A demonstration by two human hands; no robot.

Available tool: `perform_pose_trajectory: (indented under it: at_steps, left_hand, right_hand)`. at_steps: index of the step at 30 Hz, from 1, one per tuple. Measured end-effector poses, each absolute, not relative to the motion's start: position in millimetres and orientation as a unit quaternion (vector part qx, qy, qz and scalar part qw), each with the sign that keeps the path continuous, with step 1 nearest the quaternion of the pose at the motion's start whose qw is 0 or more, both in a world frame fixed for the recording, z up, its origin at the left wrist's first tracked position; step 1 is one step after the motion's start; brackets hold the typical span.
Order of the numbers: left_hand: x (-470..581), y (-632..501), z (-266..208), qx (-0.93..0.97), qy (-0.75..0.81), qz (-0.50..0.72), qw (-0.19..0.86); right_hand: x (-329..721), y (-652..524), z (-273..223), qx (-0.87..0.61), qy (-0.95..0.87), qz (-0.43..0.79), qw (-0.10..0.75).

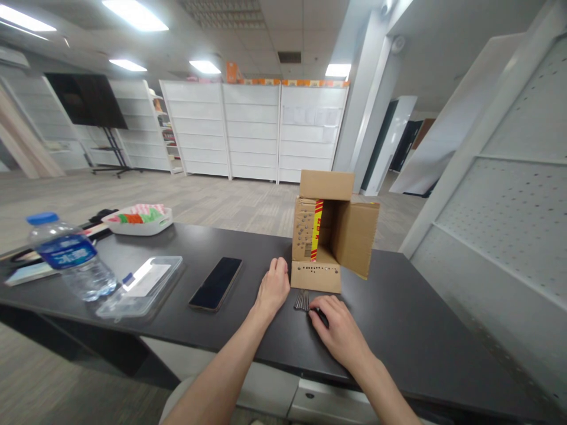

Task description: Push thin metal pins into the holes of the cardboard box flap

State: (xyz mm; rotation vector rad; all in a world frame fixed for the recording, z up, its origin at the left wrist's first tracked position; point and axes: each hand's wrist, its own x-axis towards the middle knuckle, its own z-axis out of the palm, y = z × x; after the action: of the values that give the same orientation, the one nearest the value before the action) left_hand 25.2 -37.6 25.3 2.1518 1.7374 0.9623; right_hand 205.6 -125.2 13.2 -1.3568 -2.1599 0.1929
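Observation:
My left hand (273,287) rests on the dark table just left of an open cardboard box (303,230). Its fingers are curled in, and whatever they may hold is hidden. In front of the box's lower flap (315,278), which has a row of holes, lies a small fan of metal screws or nails (302,300). My right hand (339,327) is at the right end of that row, fingers bent and thumb close to the index finger. Something dark shows under the palm, perhaps shadow. Grey metal heads dot the box's left flap beside red and yellow tape.
Left of my hands lie a black phone (216,283) and a clear plastic case (142,287). Farther left stand a water bottle (71,257) with a blue cap and a white basket (140,224) of colourful packets. A white perforated panel (509,206) rises at the right.

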Motion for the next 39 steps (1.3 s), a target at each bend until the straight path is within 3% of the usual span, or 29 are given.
perform_pose_trajectory:
  at_steps: [12,23,39]
  left_hand:
    - [25,-37,23,0.730,0.588,0.330,0.107]
    - [26,-39,27,0.733,0.590,0.322,0.104]
    - [25,-39,26,0.731,0.589,0.326,0.110]
  right_hand:
    - [223,-89,30,-0.604,-0.708,0.140,0.339]
    - [223,-49,33,-0.705,-0.648,0.081,0.279]
    - [222,-38,36,-0.710,-0.640,0.081,0.281]
